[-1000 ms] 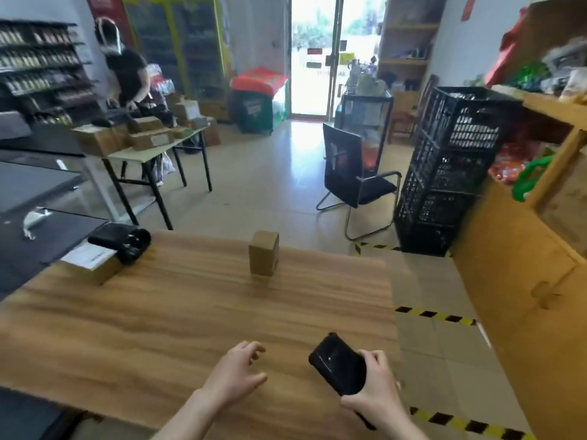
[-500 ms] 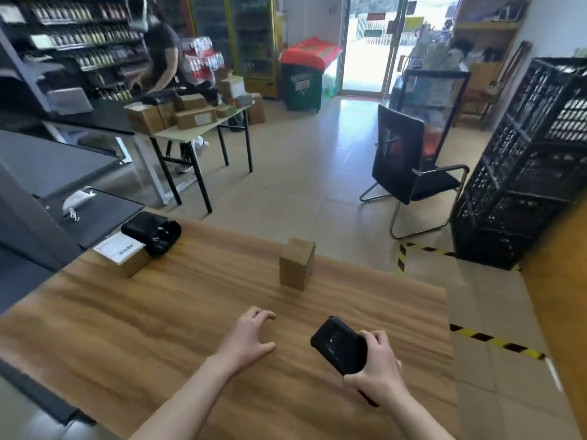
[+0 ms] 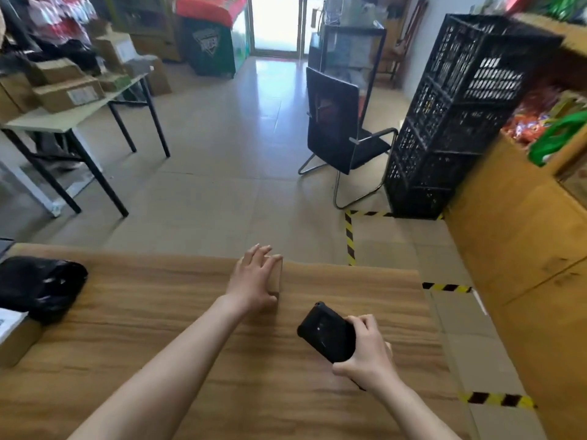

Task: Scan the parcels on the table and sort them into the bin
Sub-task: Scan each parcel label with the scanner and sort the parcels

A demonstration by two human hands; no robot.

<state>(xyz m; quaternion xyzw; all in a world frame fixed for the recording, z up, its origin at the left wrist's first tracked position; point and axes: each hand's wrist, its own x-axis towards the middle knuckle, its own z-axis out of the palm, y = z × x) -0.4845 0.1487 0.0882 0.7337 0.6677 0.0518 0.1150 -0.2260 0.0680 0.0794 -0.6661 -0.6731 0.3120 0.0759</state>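
Note:
A small brown cardboard parcel (image 3: 275,274) stands upright near the far edge of the wooden table (image 3: 197,350). My left hand (image 3: 254,281) lies over it, fingers reaching across its top and thumb at its near side, so most of the parcel is hidden. My right hand (image 3: 365,354) grips a black handheld scanner (image 3: 327,333) above the table's right part, its head pointing up and left toward the parcel. A black plastic-bag parcel (image 3: 41,287) lies at the table's left end, resting on a labelled cardboard box (image 3: 16,335).
Stacked black plastic crates (image 3: 460,106) stand on the floor at the right beside a wooden counter (image 3: 521,249). A black chair (image 3: 340,134) stands ahead. A side table (image 3: 63,119) with several boxes is far left. Yellow-black tape (image 3: 349,236) marks the floor.
My left hand has reached forward from the table middle and closed over the small cardboard parcel. The view has tilted down and moved closer. My right hand keeps holding the scanner.

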